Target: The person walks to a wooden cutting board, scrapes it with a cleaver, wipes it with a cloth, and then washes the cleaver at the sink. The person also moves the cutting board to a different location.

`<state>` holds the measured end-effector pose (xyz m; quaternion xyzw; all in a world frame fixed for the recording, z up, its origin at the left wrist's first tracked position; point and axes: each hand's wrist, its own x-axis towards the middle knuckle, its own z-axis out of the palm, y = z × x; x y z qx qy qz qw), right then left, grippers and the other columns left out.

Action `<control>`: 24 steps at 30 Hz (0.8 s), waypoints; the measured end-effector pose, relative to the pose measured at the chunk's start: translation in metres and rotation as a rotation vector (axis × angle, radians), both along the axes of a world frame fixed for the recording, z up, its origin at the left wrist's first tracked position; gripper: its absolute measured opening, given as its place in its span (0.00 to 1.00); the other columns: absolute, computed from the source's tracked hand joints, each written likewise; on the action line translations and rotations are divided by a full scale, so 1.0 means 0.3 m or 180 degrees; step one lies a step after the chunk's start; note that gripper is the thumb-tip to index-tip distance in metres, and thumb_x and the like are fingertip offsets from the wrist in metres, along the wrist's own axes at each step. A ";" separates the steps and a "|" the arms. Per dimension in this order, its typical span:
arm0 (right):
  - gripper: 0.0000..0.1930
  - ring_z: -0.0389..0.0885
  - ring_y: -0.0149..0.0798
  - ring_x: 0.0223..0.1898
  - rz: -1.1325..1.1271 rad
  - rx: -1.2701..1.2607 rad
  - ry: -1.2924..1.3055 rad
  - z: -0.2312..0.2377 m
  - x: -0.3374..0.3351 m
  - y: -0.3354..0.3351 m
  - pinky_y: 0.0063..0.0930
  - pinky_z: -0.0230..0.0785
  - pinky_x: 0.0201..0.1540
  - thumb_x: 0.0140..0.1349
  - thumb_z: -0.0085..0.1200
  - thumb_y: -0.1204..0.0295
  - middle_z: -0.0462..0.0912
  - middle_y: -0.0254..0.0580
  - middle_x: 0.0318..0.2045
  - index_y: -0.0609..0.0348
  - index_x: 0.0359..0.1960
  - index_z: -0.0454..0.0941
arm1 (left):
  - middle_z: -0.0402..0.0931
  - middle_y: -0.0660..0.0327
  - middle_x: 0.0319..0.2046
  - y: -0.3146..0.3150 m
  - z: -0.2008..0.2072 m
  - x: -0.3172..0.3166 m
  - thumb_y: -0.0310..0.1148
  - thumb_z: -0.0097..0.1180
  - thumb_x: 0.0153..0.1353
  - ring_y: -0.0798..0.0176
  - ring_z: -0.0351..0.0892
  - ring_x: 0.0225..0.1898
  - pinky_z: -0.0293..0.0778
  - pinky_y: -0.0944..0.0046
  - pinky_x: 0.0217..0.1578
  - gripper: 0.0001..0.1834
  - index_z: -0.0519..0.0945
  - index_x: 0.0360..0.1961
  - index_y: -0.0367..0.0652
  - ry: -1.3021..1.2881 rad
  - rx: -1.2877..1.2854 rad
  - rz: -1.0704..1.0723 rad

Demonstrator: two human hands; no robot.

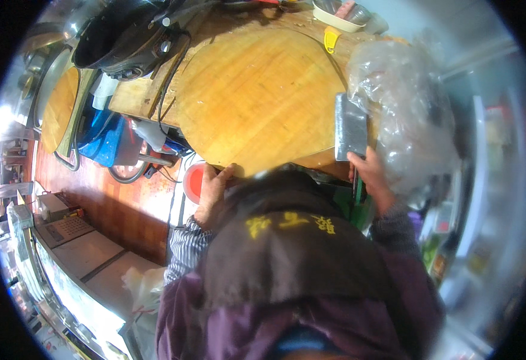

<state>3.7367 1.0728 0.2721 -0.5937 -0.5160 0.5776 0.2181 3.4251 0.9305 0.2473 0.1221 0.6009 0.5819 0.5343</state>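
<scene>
My right hand is closed around the handle of a cleaver. Its broad, dull grey blade lies over the right edge of a large round wooden board. At the near left edge of that board is my left hand, thumb and a finger gripping the rim; its other fingers are hidden. A red bowl with a pale rim shows just left of this hand, lower than the board. The board's upper face carries nothing. A large clear plastic bag bulges right beside the cleaver blade.
A black pan-shaped cooker with a cord stands at the upper left. Beyond the board lie a yellow-handled tool and a pale dish. A blue container sits under the table's left end. Another round board leans farther left.
</scene>
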 end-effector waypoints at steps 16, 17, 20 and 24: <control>0.12 0.69 0.30 0.15 0.0766 -0.0211 -0.0146 -0.009 -0.250 -0.038 0.25 0.66 0.16 0.61 0.49 0.74 0.70 0.37 0.19 0.67 0.43 0.63 | 0.73 0.47 0.37 -0.011 -0.036 -0.013 0.26 0.51 0.59 0.55 0.78 0.33 0.77 0.62 0.34 0.17 0.65 0.45 0.26 0.0059 -0.0091 -0.0135; 0.12 0.70 0.30 0.15 0.1018 -0.0282 -0.0005 -0.012 -0.256 -0.042 0.25 0.66 0.16 0.61 0.49 0.74 0.70 0.37 0.19 0.67 0.43 0.63 | 0.73 0.47 0.37 -0.013 -0.037 -0.012 0.26 0.51 0.59 0.55 0.78 0.33 0.77 0.62 0.34 0.17 0.64 0.45 0.26 0.0029 -0.0039 -0.0141; 0.12 0.71 0.30 0.16 0.1466 -0.0413 0.0300 -0.033 -0.281 -0.049 0.25 0.68 0.17 0.61 0.49 0.74 0.71 0.37 0.20 0.66 0.41 0.63 | 0.73 0.48 0.38 -0.005 -0.044 -0.022 0.26 0.51 0.58 0.54 0.78 0.35 0.77 0.62 0.33 0.18 0.64 0.46 0.26 0.0092 -0.0173 -0.0236; 0.17 0.73 0.30 0.15 0.0472 -0.0239 0.0651 -0.027 -0.242 0.040 0.23 0.75 0.16 0.60 0.51 0.70 0.73 0.38 0.20 0.69 0.42 0.59 | 0.73 0.49 0.38 -0.006 -0.050 -0.022 0.25 0.51 0.58 0.55 0.77 0.35 0.78 0.62 0.31 0.19 0.63 0.48 0.28 -0.0044 0.0111 -0.0194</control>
